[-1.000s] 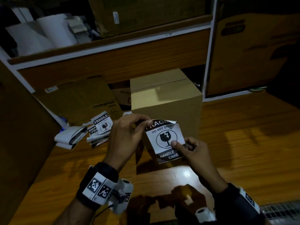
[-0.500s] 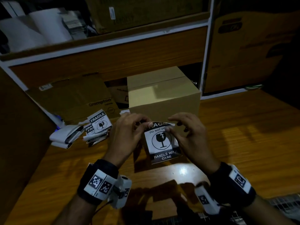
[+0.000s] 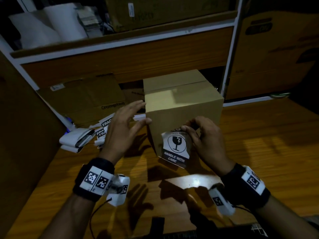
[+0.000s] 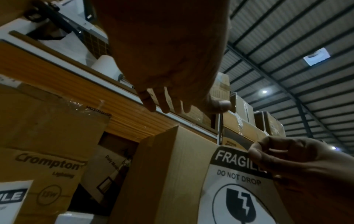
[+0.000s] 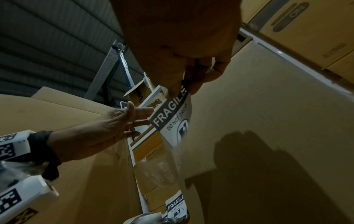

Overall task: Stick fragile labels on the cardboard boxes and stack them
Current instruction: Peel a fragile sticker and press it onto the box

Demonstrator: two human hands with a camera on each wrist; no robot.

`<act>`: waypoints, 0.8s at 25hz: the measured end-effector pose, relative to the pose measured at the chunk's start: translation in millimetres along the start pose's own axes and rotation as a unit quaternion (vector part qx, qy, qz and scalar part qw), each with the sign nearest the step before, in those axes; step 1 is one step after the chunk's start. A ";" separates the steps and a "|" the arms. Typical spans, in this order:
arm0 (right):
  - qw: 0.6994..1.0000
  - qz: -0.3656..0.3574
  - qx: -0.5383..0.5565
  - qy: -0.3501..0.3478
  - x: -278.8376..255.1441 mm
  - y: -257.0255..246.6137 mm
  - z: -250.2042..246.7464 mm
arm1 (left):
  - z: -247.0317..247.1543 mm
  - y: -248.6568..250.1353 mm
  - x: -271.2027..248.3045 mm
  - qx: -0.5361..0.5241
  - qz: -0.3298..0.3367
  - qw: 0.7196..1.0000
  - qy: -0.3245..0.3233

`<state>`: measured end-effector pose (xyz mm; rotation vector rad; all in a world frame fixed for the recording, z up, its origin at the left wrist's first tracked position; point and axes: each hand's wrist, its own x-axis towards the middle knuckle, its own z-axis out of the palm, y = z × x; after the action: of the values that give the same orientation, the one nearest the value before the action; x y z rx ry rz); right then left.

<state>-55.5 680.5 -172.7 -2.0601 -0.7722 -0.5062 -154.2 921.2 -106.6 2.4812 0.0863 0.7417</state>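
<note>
**Sticker held up to the box**

A wooden table (image 3: 259, 144) sits under shelves full of cartons. A shut cardboard box (image 3: 183, 107) stands on it. The right hand (image 3: 208, 137) pinches the top of a fragile label (image 3: 176, 149), hanging upright against the box front, words the right way up. The left hand (image 3: 124, 125) is spread open by the box's left edge, holding nothing.

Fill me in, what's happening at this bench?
A person is labelling a cardboard box on a wooden table. The right hand pinches the top edge of a fragile label and holds it against the box's near face, not yet smoothed down. The left hand, fingers spread, reaches to the box's left edge. More labels lie at left.
</note>
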 end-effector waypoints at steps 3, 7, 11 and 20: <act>1.000 -0.016 -0.014 0.002 15.5 -6.1 12.9 | 10.9 -10.6 5.1 0.005 0.002 0.998 -0.068; 1.000 -0.024 -0.014 0.006 26.1 -5.5 24.4 | 15.9 -22.0 9.2 0.020 0.007 0.996 -0.081; 0.999 -0.032 -0.020 0.009 32.1 -3.4 31.6 | 20.3 -29.0 14.0 0.017 0.017 0.998 -0.056; 0.995 -0.039 -0.076 0.051 40.3 -1.9 38.8 | 30.8 -34.1 21.2 0.033 0.037 0.999 -0.004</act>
<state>-24.8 727.2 -168.9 -2.1311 -0.7753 -0.7290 -116.9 939.7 -135.5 2.5609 0.0163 0.7708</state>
